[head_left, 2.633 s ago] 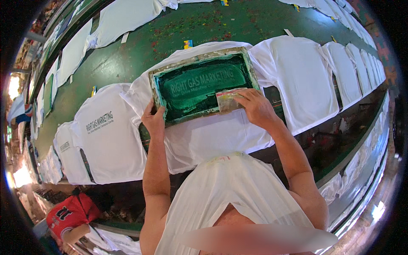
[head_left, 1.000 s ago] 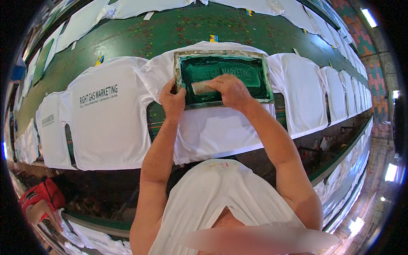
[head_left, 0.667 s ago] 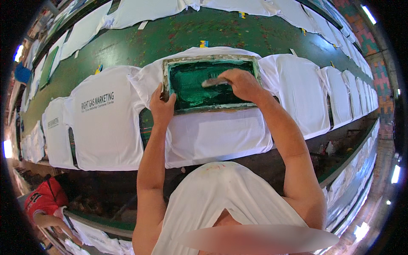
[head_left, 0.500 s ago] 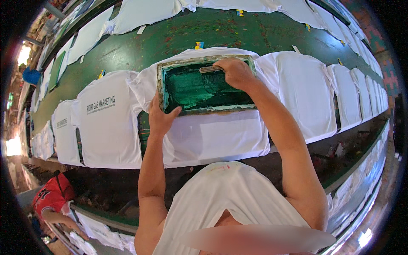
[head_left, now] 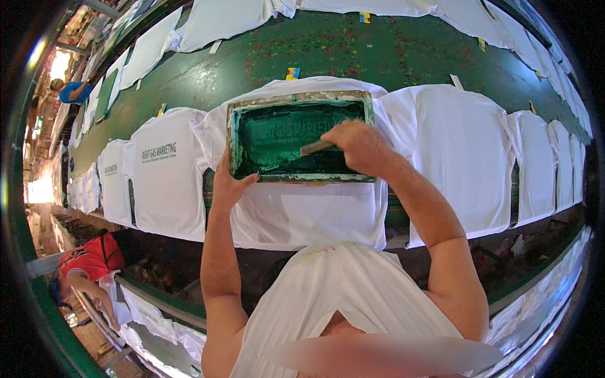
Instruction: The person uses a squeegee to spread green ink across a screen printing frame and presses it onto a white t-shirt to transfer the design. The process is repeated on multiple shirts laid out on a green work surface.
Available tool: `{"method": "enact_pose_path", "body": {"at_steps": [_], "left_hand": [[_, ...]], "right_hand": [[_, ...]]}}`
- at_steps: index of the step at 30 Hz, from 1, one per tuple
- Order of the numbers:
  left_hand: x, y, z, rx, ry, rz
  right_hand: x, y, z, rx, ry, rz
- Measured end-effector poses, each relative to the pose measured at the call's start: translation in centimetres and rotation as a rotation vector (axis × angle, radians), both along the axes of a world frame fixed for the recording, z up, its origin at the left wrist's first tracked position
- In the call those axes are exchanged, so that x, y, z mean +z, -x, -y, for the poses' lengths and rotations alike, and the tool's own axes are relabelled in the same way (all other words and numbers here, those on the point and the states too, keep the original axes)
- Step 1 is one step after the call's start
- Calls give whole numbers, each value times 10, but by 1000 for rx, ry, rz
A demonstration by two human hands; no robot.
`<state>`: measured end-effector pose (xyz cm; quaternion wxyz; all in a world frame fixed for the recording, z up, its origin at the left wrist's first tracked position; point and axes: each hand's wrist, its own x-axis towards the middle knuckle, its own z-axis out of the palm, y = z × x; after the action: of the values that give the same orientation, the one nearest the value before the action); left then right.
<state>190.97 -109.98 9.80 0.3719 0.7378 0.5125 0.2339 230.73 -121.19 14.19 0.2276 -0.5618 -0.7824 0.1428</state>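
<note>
A wooden-framed printing screen with a dark green mesh lies flat on a white T-shirt in front of me. My left hand is closed on the frame's near left corner, the thumb along its near rim. In my right hand is a squeegee, gripped by its wooden handle, over the mesh right of the middle. The squeegee's lower edge cannot be made out. Dark lettering shows through the mesh beyond the squeegee. The shirt area under the frame is hidden.
White shirts stand in a row along the green table; a printed shirt lies to the left, a plain shirt to the right. Another row lies across the table. A person in red bends at lower left; a person in blue is far left.
My right hand has drawn the squeegee toward me across the mesh, and lettering now shows there. My left hand stays on the frame. The person in blue shows more fully.
</note>
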Motion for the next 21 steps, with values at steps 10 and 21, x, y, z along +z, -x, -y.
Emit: {"method": "enact_pose_path", "body": {"at_steps": [10, 21], "left_hand": [[-8, 5, -3, -1, 36, -87], [-3, 7, 4, 55, -10, -110]], "right_hand": [[-19, 15, 17, -110, -106, 100], [-5, 46, -64, 72, -47, -100]]}}
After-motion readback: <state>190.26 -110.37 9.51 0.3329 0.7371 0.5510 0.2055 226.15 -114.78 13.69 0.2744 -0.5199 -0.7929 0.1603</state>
